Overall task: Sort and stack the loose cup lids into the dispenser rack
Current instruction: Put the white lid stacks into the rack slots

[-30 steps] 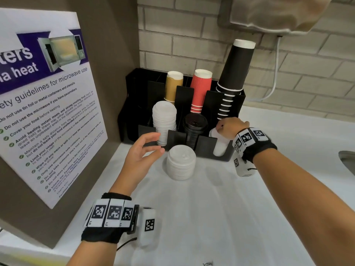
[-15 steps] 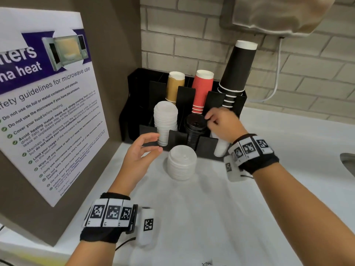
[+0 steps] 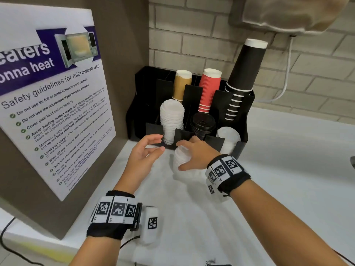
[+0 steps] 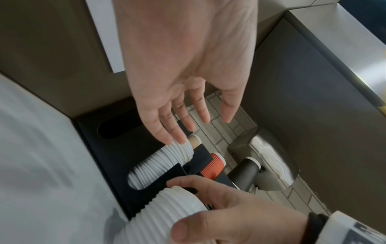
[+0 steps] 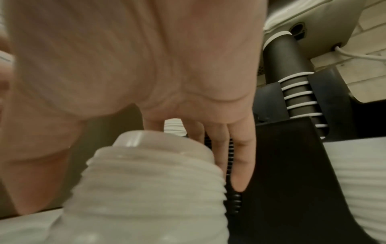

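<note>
A loose stack of white lids [image 3: 178, 160] stands on the white counter in front of the black dispenser rack [image 3: 244, 120]. My right hand [image 3: 184, 154] comes down over this stack [image 4: 167, 214], with the thumb on its near side and the fingers [image 5: 240, 165] reaching behind it, gripping it. My left hand [image 3: 160, 143] hovers just left of the stack, fingers spread and holding nothing [image 4: 196, 130]. The rack's front slots hold white lids [image 3: 172, 120] on the left, black lids [image 3: 202, 123] in the middle and white lids [image 3: 228, 139] on the right.
Tan cups [image 3: 181, 85], red cups [image 3: 209, 89] and tall black cups [image 3: 244, 70] stand in the rack's back slots. A panel with a microwave safety poster [image 3: 53, 104] walls off the left. A wall dispenser [image 3: 288, 14] and its cord [image 3: 286, 81] hang at upper right.
My right hand left the rack's right slot, passed the black lids and came down onto the loose lid stack, taking hold of it. The left hand has barely moved.
</note>
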Available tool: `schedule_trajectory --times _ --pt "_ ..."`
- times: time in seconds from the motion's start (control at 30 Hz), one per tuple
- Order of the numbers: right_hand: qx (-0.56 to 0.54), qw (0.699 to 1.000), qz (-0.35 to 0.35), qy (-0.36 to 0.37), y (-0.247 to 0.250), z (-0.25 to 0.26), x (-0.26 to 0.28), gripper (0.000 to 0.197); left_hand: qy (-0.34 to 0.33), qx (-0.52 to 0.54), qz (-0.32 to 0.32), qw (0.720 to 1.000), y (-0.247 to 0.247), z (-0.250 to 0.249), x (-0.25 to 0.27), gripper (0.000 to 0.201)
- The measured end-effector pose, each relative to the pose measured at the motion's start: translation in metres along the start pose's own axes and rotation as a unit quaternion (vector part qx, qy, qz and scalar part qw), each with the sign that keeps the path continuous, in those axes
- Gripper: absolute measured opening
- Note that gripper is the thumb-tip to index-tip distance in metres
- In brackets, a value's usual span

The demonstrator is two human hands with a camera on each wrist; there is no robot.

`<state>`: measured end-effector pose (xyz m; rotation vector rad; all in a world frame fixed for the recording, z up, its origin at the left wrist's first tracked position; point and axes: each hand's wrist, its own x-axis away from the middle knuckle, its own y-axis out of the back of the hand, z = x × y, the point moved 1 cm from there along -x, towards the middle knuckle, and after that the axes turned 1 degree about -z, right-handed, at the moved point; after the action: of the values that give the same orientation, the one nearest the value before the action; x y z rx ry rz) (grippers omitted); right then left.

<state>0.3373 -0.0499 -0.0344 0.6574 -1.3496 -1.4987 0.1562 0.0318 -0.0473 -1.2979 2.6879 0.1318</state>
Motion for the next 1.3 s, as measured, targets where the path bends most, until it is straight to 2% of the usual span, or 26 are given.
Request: schedule_trajectory --times 0.23,0.4,0.5,0.57,0.63,0.7,0.77,0.9,1.0,1.3 --pt "-0.011 1.000 0.009 -0.015 -0.003 -0.005 -0.007 0.082 0.000 -0.001 0.000 1.000 -0.001 -0.001 -0.003 0.030" --pt "-0.063 0.998 0.002 -0.016 0.005 -0.011 -0.008 0.078 0.005 0.005 0.008 1.000 -0.003 0.002 -0.003 0.031" --pt "-0.104 0.994 -0.026 -0.005 0.013 -0.015 -0.002 0.075 0.012 0.001 0.017 1.000 -0.008 0.004 -0.005 0.033" --pt "-0.155 0.986 -0.067 0.019 0.021 -0.015 0.006 0.070 0.030 -0.004 0.043 0.999 -0.014 0.003 -0.004 0.044" --pt "-0.248 0.962 -0.105 0.045 0.029 -0.010 0.020 0.063 0.052 0.001 0.087 0.995 -0.022 0.002 -0.002 0.072" --pt "-0.340 0.932 -0.109 0.068 0.033 -0.001 0.038 0.059 0.050 0.024 0.125 0.991 -0.031 0.000 0.000 0.098" --pt "-0.405 0.905 -0.102 0.085 0.032 0.007 0.053 0.057 0.030 0.051 0.146 0.988 -0.039 -0.004 0.003 0.106" --pt "-0.477 0.868 -0.100 0.095 0.028 0.009 0.072 0.059 -0.002 0.073 0.164 0.984 -0.043 -0.012 0.004 0.094" --pt "-0.515 0.847 -0.095 0.092 0.027 0.003 0.081 0.060 -0.006 0.076 0.182 0.980 -0.042 -0.013 0.005 0.092" --pt "-0.499 0.851 -0.140 0.080 0.024 -0.003 0.089 0.064 -0.007 0.059 0.193 0.979 -0.049 -0.018 0.006 0.094"
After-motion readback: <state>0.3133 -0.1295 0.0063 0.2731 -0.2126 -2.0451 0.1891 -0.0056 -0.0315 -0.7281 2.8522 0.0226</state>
